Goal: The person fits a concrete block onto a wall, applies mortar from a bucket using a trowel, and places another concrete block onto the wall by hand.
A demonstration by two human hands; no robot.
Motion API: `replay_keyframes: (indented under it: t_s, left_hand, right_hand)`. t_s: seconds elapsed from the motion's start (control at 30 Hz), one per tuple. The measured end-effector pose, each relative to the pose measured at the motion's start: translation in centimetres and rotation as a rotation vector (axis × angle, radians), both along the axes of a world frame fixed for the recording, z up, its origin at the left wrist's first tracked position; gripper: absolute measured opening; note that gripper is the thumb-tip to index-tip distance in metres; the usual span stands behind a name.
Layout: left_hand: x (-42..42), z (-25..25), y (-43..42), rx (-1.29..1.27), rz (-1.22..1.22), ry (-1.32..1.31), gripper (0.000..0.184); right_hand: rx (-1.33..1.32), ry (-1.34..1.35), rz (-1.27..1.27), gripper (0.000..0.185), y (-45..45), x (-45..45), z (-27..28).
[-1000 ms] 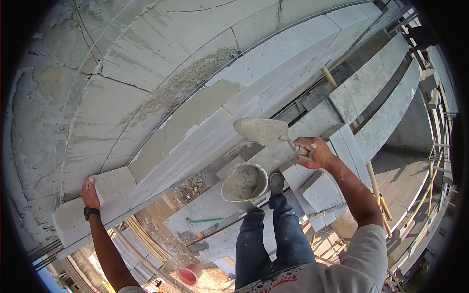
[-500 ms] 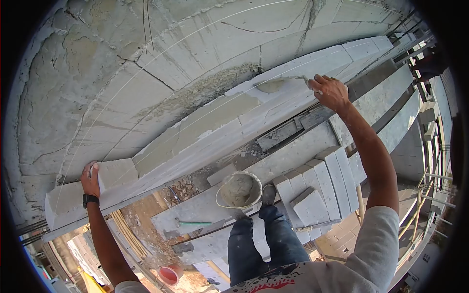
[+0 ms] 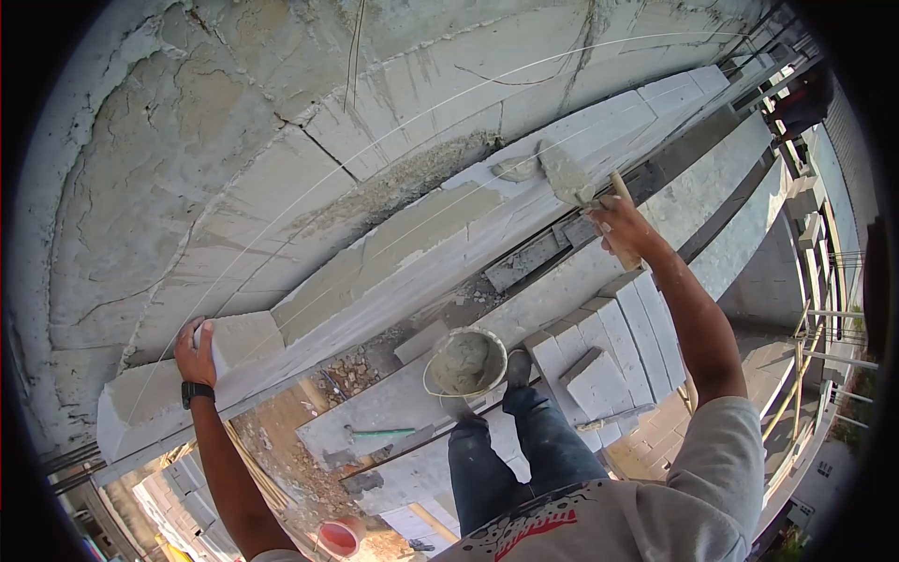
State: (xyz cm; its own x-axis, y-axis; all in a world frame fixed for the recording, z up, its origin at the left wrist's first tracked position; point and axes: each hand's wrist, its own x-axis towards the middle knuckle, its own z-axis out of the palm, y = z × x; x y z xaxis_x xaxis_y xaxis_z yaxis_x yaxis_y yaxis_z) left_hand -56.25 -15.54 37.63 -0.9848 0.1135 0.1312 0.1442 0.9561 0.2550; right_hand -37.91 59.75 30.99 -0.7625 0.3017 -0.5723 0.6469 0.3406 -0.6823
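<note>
My right hand (image 3: 620,228) is closed around the handle of a trowel (image 3: 565,175), whose mortar-smeared blade points up and left above the wall's edge. Just left of the blade, a small lump of mortar (image 3: 516,169) sits on the block wall (image 3: 599,131). A longer band of spread mortar (image 3: 393,242) covers the wall top, down to a pale block (image 3: 245,339) at its lower left end. My left hand (image 3: 195,353) rests on the wall top against that block's left side, fingers apart. A bucket of mortar (image 3: 465,362) stands on the planks by my feet.
Stacked pale blocks (image 3: 599,375) stand right of the bucket. A green tool (image 3: 383,433) lies on the boards. A red bucket (image 3: 340,536) is lower down. A thin string (image 3: 375,140) curves above the wall. Bamboo poles (image 3: 796,379) stand at the right.
The trowel first moved from above the bucket to the wall, where a lump of mortar now lies. Since then my right hand has drawn back slightly. My left hand remains by the block.
</note>
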Motion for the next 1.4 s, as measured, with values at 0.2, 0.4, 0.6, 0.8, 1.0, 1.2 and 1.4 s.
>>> replay_keyframes:
  t_s: [0.2,0.4,0.6,0.8,1.0,1.2,1.4]
  left_hand:
    - [0.1,0.2,0.2,-0.026,0.025,0.016,0.045]
    - [0.0,0.2,0.1,-0.040,0.020,0.030,0.048]
    - [0.5,0.6,0.8,-0.052,0.034,0.026,0.049]
    - [0.4,0.4,0.4,-0.026,0.026,0.030,0.050]
    - [0.4,0.0,0.1,-0.046,0.023,0.034,0.048]
    - [0.0,0.2,0.1,-0.022,0.014,0.026,0.048]
    - [0.4,0.6,0.6,-0.007,0.023,0.030,0.048]
  right_hand:
    - [-0.014,0.050,0.185,0.021,-7.6,-1.4,0.2]
    - [0.244,0.055,0.579,0.029,-16.7,-1.9,1.4]
    - [0.715,-0.099,0.525,0.034,-14.6,-2.2,3.8]
    - [0.892,-0.110,0.334,0.025,-4.1,-3.0,0.3]
    - [0.124,0.139,0.011,0.019,-4.8,-1.7,-3.2]
    - [-0.242,0.059,0.049,0.022,-10.1,0.3,-1.2]
    - [-0.153,0.104,-0.304,0.027,-4.6,-1.0,-1.7]
